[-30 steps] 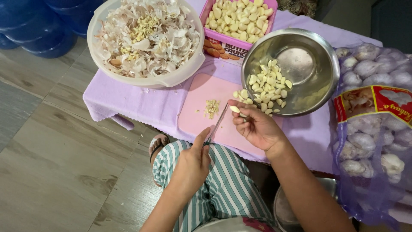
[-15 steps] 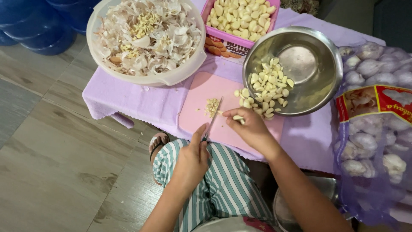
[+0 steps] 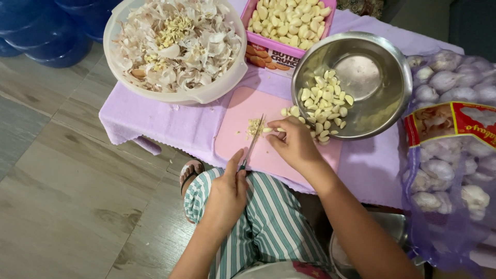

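Both hands have come together over the pink cutting board: the left hand is gripping a knife, the right hand is pinching a garlic clove. Far behind is sitting a pink box; far right, a mesh garlic sack with a red label.

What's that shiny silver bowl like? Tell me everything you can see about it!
The metal bowl is round, shiny and silver, like steel, with a smooth rolled rim. It sits upright on the purple cloth, its near edge over the pink cutting board. Peeled garlic cloves are heaped against its near-left side; the rest of the bottom is bare and reflects light. A pink box is beside it on one side and a mesh bag of garlic bulbs on the other. The right hand works just below its rim.
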